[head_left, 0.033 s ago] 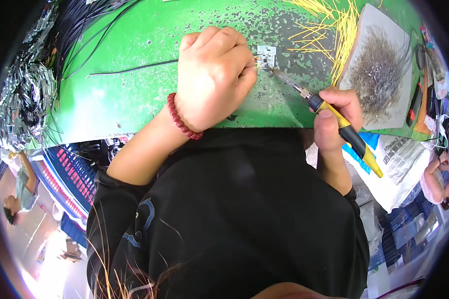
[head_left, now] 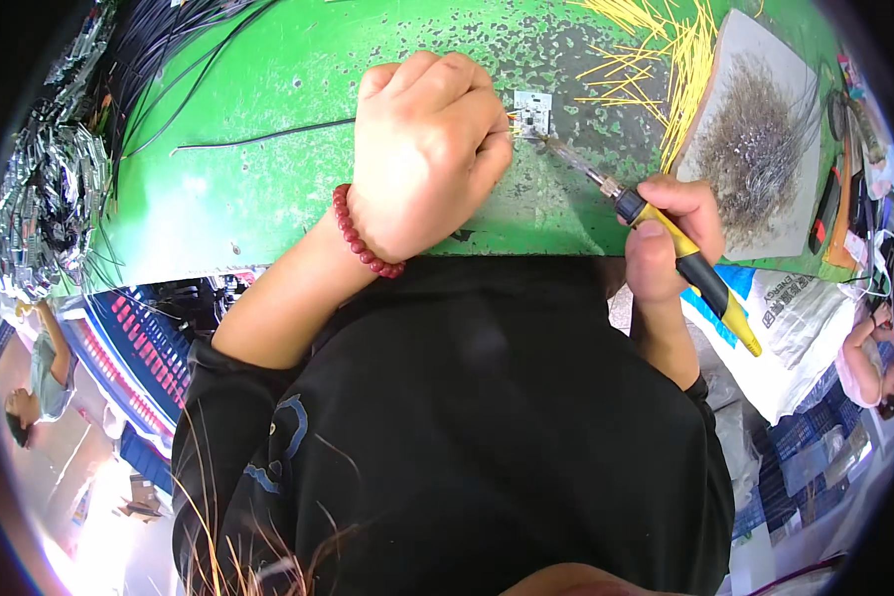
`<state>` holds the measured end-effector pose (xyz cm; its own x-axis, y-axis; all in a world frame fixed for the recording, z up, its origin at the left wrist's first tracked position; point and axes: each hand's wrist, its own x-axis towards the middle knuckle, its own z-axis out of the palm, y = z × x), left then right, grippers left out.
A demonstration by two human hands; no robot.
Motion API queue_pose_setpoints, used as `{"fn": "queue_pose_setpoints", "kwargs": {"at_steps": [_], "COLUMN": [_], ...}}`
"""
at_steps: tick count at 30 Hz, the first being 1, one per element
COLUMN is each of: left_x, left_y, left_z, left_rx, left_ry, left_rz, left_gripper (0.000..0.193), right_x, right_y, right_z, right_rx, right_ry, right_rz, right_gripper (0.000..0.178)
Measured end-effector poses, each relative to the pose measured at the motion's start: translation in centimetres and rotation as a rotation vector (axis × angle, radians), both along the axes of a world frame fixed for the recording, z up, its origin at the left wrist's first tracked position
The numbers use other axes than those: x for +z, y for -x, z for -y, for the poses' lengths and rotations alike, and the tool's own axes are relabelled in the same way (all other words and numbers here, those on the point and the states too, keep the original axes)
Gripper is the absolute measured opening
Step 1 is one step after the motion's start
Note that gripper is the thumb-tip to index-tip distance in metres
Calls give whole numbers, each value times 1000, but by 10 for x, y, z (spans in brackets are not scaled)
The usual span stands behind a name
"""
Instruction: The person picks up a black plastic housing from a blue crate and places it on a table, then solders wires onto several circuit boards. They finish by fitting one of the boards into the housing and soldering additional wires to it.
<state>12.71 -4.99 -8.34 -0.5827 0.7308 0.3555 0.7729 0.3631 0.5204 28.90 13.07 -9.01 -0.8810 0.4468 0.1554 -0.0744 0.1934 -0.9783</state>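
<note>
My left hand (head_left: 429, 149) is closed over the end of a black cable (head_left: 268, 135), which runs out to the left across the table. Thin coloured wire ends show past its fingers and meet the left edge of a small white circuit board (head_left: 533, 111). What the fingertips grip is hidden under the hand. A yellow and black soldering iron (head_left: 700, 270) is held like a pen in my right hand (head_left: 677, 233). Its tip is at the lower right edge of the board; whether it touches cannot be told.
Yellow wires (head_left: 680, 94) are strewn at the far right, beside a pale board with a dark, stained patch (head_left: 755, 149). Black cables (head_left: 164, 50) and a heap of shiny strips (head_left: 55, 189) lie at the left of the green table (head_left: 268, 199). Two other people appear at the sides.
</note>
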Motion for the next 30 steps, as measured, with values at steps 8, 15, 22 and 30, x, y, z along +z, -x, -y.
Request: {"fn": "queue_pose_setpoints", "kwargs": {"at_steps": [8,15,22,30], "left_x": [-4,-3,-4,5], "left_y": [2,-1,2,4], "left_z": [-2,-1,-1,4], "left_rx": [-2,-1,-3,0], "left_ry": [-45,-26,-45,-8], "left_rz": [-47,-39,-39,-53], "left_gripper": [13,14,13,13], "right_x": [2,2,1,15], "right_y": [3,4,3,35], "right_z": [1,1,2,8], "right_rx": [30,55,76,56], "right_ry": [-6,-57,-99,-143], "right_rz": [-25,-76,-98,15], "right_gripper": [32,30,30,36]}}
